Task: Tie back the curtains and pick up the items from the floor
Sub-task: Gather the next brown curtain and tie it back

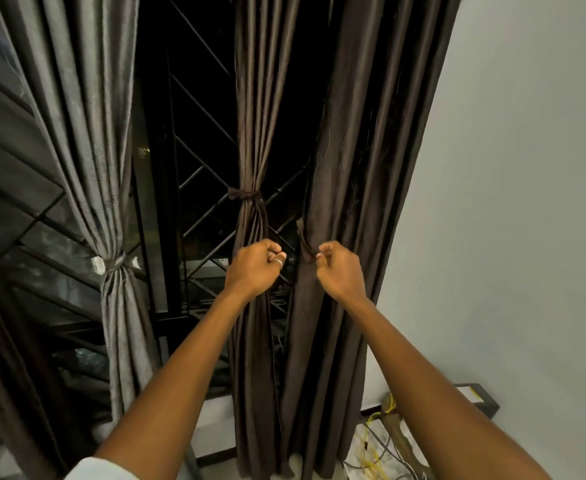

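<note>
Three curtain panels hang before a dark barred window. The grey curtain (87, 140) on the left is gathered by a tie (114, 263). The middle brown curtain (260, 109) is bound by a knotted brown tie (246, 195). The right brown curtain (364, 150) hangs loose against the wall. My left hand (255, 266), a ring on one finger, is curled in front of the middle curtain's lower folds; what it holds is hidden. My right hand (338, 270) pinches a narrow brown tie strip (303, 242) at the right curtain's inner edge.
A black metal window grille (198, 188) stands behind the curtains. A white wall (509, 202) fills the right side. On the floor at the lower right lie yellow and white cables (378, 455), a wooden piece and a dark-framed flat board (485, 401).
</note>
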